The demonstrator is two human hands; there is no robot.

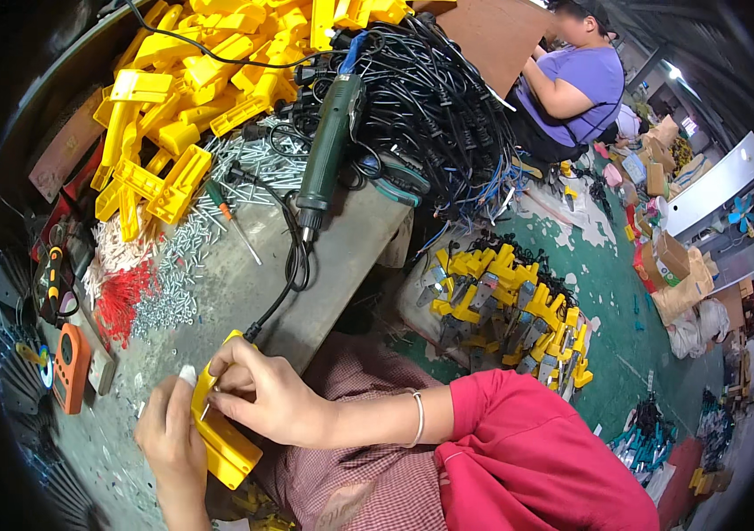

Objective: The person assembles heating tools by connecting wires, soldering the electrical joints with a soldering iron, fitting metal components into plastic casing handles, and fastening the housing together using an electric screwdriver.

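My left hand (pixel 169 434) is wrapped round a yellow plastic tool housing (pixel 231 453), holding it at the near edge of the bench. A black power cord (pixel 269 311) runs out of its far end. Over the housing, my right hand (pixel 275 398) is closed in a pinch on a thin silvery screw (pixel 206 411), whose tip points down at the yellow plastic. The fingers partly hide the screw. Beyond my hands, a dark green electric screwdriver (pixel 328 146) lies with its bit toward me, beside a small orange-handled screwdriver (pixel 228 214).
Yellow housings (pixel 165 115) are heaped at the back left, with loose screws (pixel 184 257) and red wires (pixel 125 301) nearer. Black cords (pixel 430 106) pile up behind. An orange-fronted device (pixel 70 367) stands left. Yellow-and-grey tools (pixel 519 310) fill a spot at right; a person (pixel 572 80) sits beyond.
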